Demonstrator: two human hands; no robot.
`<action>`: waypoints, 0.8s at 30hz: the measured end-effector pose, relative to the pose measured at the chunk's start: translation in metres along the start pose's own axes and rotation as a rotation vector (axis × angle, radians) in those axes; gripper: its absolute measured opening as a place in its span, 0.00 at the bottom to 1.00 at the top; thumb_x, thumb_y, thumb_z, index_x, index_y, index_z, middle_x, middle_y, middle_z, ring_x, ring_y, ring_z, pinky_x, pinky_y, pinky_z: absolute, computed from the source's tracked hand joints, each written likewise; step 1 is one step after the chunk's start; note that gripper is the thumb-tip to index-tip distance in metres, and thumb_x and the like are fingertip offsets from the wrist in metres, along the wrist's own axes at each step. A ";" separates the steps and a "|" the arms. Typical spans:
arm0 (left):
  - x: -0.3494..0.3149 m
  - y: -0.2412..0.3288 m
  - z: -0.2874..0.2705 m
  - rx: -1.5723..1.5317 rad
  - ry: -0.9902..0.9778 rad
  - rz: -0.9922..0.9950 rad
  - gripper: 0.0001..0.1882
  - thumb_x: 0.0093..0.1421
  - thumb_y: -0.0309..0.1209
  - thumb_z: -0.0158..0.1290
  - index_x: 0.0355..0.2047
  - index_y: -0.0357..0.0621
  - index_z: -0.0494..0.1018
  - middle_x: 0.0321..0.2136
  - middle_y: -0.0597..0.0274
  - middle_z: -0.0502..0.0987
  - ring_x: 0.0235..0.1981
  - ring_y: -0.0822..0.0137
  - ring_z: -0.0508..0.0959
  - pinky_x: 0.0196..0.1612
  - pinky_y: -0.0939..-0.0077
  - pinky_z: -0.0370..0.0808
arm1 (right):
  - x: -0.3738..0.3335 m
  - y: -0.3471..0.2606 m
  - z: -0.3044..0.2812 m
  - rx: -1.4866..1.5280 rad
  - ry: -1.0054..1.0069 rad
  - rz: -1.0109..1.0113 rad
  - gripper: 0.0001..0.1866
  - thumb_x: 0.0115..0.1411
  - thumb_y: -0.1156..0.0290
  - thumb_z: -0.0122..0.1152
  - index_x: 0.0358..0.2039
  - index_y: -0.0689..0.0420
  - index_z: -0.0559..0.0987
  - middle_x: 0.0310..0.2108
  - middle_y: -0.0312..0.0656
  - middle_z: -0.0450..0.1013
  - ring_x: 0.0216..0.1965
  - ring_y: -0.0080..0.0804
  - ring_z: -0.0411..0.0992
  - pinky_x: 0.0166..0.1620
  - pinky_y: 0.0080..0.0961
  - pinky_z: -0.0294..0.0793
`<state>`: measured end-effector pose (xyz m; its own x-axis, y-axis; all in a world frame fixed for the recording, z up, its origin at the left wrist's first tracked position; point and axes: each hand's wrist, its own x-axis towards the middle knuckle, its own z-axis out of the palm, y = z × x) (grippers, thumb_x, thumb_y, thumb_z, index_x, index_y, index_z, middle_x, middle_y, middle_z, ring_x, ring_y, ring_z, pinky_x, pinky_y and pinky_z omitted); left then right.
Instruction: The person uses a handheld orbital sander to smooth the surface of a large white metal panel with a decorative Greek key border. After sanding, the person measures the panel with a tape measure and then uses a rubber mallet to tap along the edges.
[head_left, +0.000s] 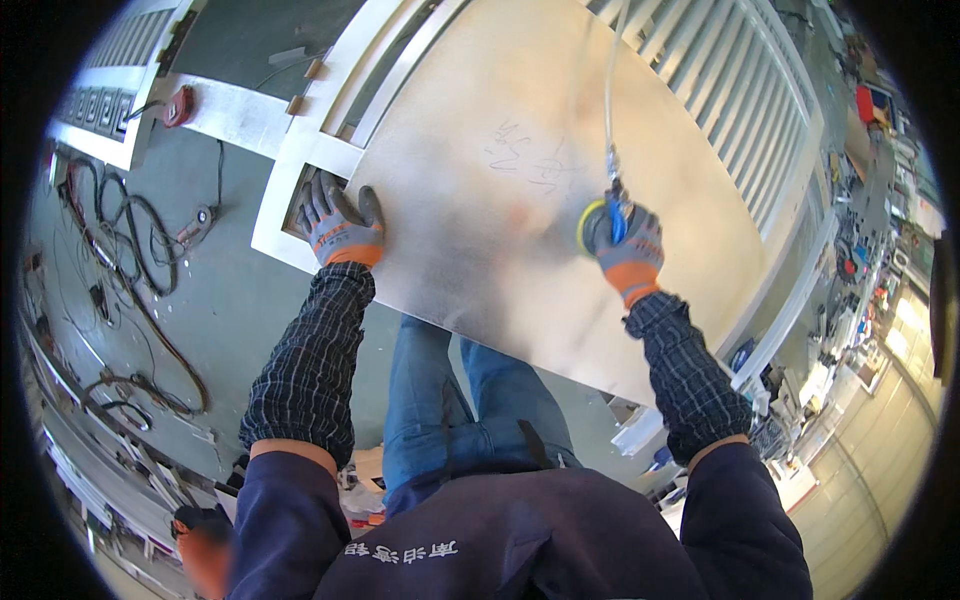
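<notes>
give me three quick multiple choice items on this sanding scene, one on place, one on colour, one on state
1. Where does the left hand rest?
A. on the panel's left edge
B. on the floor
C. on the air hose

2. What colour are the glove cuffs?
A. green
B. orange
C. white

3. What is the right hand doing?
A. hanging free
B. gripping the sander on the panel
C. lying flat, open

Key: 1 A, its fingers lie at the edge of the bare panel; 2 B, both cuffs show orange; 3 B, it closes on the sander with the yellow-rimmed disc, hose running up from it.
</notes>
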<state>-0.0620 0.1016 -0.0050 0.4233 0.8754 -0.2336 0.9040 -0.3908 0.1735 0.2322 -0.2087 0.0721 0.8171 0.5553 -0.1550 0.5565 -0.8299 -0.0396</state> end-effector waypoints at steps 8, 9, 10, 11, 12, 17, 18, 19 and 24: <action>0.001 0.001 -0.011 0.208 -0.115 0.049 0.45 0.72 0.59 0.39 0.75 0.33 0.53 0.75 0.40 0.54 0.77 0.43 0.50 0.79 0.50 0.43 | -0.130 -0.143 0.000 -0.106 -0.514 -0.507 0.49 0.52 0.37 0.66 0.66 0.61 0.70 0.61 0.56 0.69 0.64 0.55 0.67 0.63 0.52 0.68; 0.008 0.003 -0.011 0.091 -0.200 -0.071 0.45 0.73 0.59 0.37 0.76 0.34 0.51 0.76 0.39 0.52 0.77 0.42 0.49 0.79 0.49 0.43 | -0.125 -0.150 0.005 -0.101 -0.462 -0.483 0.50 0.52 0.37 0.66 0.67 0.60 0.70 0.64 0.57 0.68 0.66 0.55 0.65 0.63 0.52 0.67; 0.005 0.004 -0.012 0.081 -0.153 -0.033 0.45 0.73 0.59 0.37 0.76 0.34 0.51 0.76 0.39 0.52 0.77 0.42 0.49 0.79 0.48 0.43 | -0.121 -0.154 0.008 -0.098 -0.425 -0.456 0.51 0.51 0.36 0.66 0.68 0.60 0.69 0.66 0.57 0.67 0.67 0.55 0.64 0.64 0.52 0.66; 0.001 0.004 -0.013 0.068 -0.103 0.007 0.45 0.74 0.59 0.36 0.76 0.34 0.50 0.76 0.39 0.52 0.77 0.42 0.49 0.79 0.48 0.43 | -0.099 -0.155 0.003 -0.159 -0.522 -0.369 0.50 0.53 0.36 0.65 0.69 0.58 0.69 0.69 0.57 0.64 0.69 0.57 0.63 0.67 0.53 0.64; 0.001 0.005 -0.013 0.047 -0.094 0.004 0.45 0.73 0.59 0.37 0.76 0.34 0.50 0.76 0.39 0.52 0.77 0.42 0.49 0.79 0.48 0.43 | -0.066 -0.151 -0.005 -0.219 -0.617 -0.281 0.50 0.55 0.36 0.63 0.71 0.56 0.69 0.73 0.57 0.61 0.70 0.60 0.62 0.69 0.55 0.62; -0.003 0.011 -0.010 0.031 -0.078 0.034 0.45 0.73 0.59 0.36 0.76 0.33 0.49 0.76 0.39 0.51 0.78 0.43 0.48 0.79 0.49 0.42 | 0.074 -0.110 -0.011 0.116 0.079 0.267 0.32 0.59 0.48 0.63 0.56 0.59 0.77 0.50 0.53 0.76 0.54 0.51 0.75 0.52 0.53 0.76; -0.003 0.010 -0.009 0.015 -0.091 0.026 0.46 0.74 0.59 0.36 0.76 0.33 0.48 0.77 0.40 0.50 0.79 0.45 0.46 0.80 0.50 0.41 | 0.090 -0.121 -0.017 0.117 0.048 0.264 0.31 0.59 0.49 0.63 0.55 0.59 0.78 0.49 0.52 0.76 0.52 0.51 0.75 0.49 0.53 0.77; -0.003 0.016 -0.009 0.012 -0.127 0.022 0.46 0.74 0.59 0.35 0.77 0.33 0.48 0.77 0.41 0.49 0.79 0.46 0.46 0.80 0.51 0.41 | 0.099 -0.135 -0.020 0.108 0.023 0.272 0.29 0.60 0.50 0.62 0.54 0.58 0.78 0.48 0.51 0.77 0.50 0.50 0.76 0.47 0.52 0.78; 0.000 0.004 -0.007 0.047 -0.197 -0.064 0.47 0.73 0.59 0.38 0.78 0.36 0.42 0.79 0.45 0.42 0.80 0.51 0.42 0.81 0.55 0.38 | 0.085 -0.238 -0.029 0.090 -0.228 -0.047 0.33 0.56 0.50 0.68 0.57 0.55 0.75 0.53 0.49 0.73 0.53 0.47 0.73 0.48 0.50 0.79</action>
<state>-0.0589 0.1017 0.0025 0.3647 0.8281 -0.4256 0.9291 -0.3535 0.1083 0.1732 0.0375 0.0971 0.7296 0.5757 -0.3691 0.5693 -0.8104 -0.1385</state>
